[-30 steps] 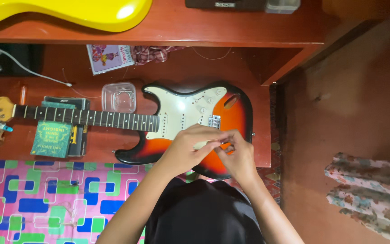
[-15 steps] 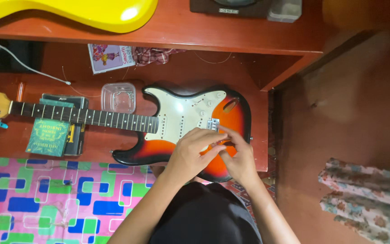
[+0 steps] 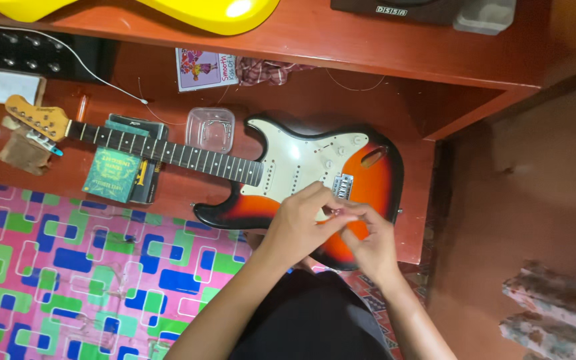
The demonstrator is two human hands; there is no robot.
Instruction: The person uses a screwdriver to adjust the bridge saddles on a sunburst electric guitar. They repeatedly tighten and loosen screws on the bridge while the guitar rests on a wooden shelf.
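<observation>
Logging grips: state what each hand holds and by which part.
Cannot be told: left hand and right hand pinch fingertips together over the sunburst electric guitar; anything between them is too small.

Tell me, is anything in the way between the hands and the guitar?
Nothing visible. Both the left hand and the right hand are right over the sunburst guitar body, fingertips pinched together near the bridge. Whether they touch it can't be told.

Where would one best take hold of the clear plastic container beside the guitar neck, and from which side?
Probably from above, fingers across two opposite walls of the clear plastic container. It sits open side up on the red floor, low and squarish, and the guitar neck crowds its near edge, so a sideways approach looks awkward.
</observation>
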